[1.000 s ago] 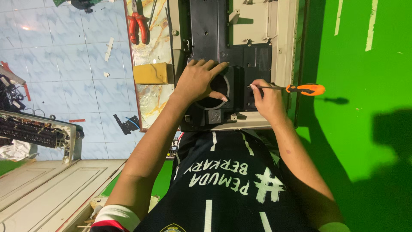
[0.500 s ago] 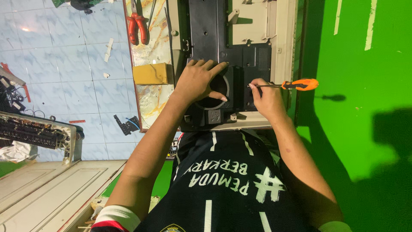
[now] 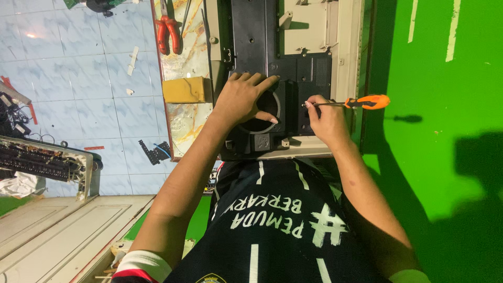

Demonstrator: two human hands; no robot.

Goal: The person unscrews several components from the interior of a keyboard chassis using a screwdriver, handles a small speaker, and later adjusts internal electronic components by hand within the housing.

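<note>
We work with two hands on one black plastic panel [image 3: 262, 36], a single screwdriver in our right.

From the head view we count one left hand [image 3: 243, 99] lying spread and flat over the round opening [image 3: 267, 112] in the panel, gripping nothing, and one right hand [image 3: 325, 120] pinched closed on the thin shaft of one orange-handled screwdriver [image 3: 367, 101], which lies level with its tip at the panel's right part. The panel rests in a cream casing [image 3: 346, 52] on the bench before us. To the left we see one pair of red pliers [image 3: 168, 32] and one yellow block [image 3: 183, 90]. Compared with half a second ago, both hands keep their places; the screwdriver handle sits barely shifted.
</note>
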